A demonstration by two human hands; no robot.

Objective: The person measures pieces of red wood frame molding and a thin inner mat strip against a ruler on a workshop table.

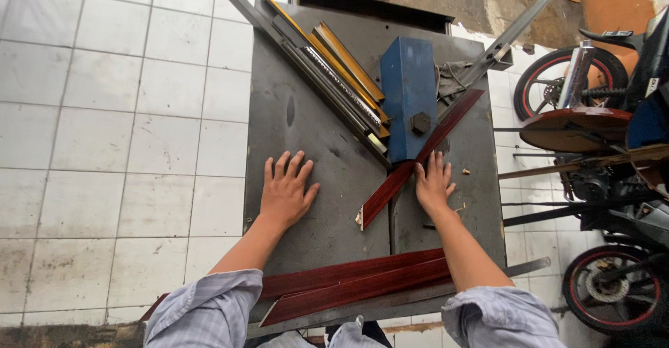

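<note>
The red moulding strip (418, 160) passes under the blue block (408, 97); the motorcycle (613, 146) is cut off rightward.

A: Entry, head view. What is worn on the arms?

B: Pale grey-blue woven shirt sleeves (209, 306), faint check pattern, rolled up and bunched above the elbows on both sides.

A: Forearms?

B: Bare from the rolls down. Left hand (286, 191) and right hand (433, 184) bare, no gloves.

A: Rings, watch?

B: None visible on the wrists or fingers.

A: Torso?

B: Only a strip of the same fabric at the lower edge.
</note>
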